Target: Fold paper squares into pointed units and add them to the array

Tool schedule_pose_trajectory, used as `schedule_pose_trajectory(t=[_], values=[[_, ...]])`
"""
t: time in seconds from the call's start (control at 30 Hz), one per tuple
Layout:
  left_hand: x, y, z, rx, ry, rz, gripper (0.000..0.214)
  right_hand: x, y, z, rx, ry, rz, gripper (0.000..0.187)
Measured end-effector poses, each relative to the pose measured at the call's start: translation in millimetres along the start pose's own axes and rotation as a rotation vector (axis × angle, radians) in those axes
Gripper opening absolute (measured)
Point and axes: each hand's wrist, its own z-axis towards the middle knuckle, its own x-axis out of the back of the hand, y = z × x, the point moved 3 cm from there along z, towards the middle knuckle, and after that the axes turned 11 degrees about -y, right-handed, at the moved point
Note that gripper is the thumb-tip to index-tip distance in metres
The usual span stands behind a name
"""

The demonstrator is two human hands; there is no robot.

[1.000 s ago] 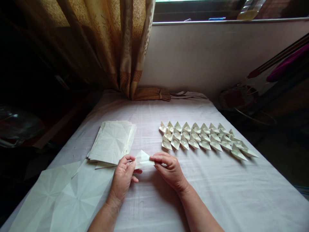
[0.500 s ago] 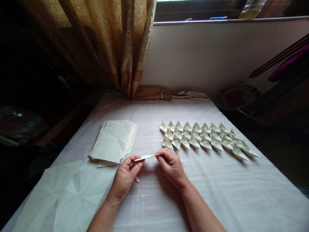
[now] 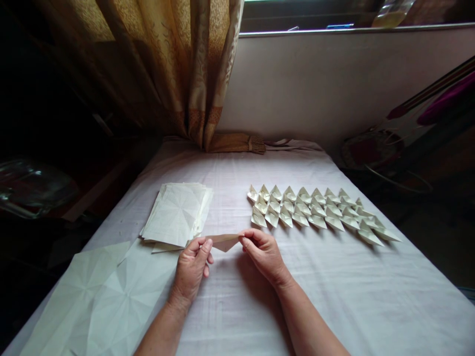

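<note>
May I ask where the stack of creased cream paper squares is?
In the head view, the paper stack lies left of centre on the white tablecloth, just beyond the left hand, left of the rows of small folded paper pieces.

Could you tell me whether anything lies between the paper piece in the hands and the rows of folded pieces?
Nothing visible does. The left hand and right hand pinch the paper piece; only bare cloth separates it from the rows of folded pieces.
</note>
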Motion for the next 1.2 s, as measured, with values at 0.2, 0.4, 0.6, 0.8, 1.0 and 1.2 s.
schedule_pose_trajectory(t=[0.2,0.4,0.6,0.8,1.0,1.2], values=[[-0.9,1.9,-0.1,0.022,-0.025,0.003,0.047,-5.3,-1.7,0.0,0.036,0.002,0.129,0.020],[-3.0,3.8,0.9,-0.017,0.006,-0.080,0.053,-7.2,-1.6,-3.7,0.182,0.021,0.013,0.027],[-2.5,0.9,0.6,-0.052,0.041,-0.055,0.046,-4.6,-4.9,-3.8,0.253,-0.002,-0.143,0.013],[2.0,-5.8,2.7,-0.055,0.012,0.041,0.044,0.4,-0.8,-2.4,0.186,-0.022,-0.147,0.017],[10.0,-2.6,0.5,-0.239,0.118,0.356,0.022,1.1,-1.5,-2.1,0.223,-0.024,-0.282,0.013],[9.7,-0.3,-1.0,-0.325,0.116,0.438,0.011,0.7,-2.1,-1.4,0.279,-0.026,-0.356,0.010]])
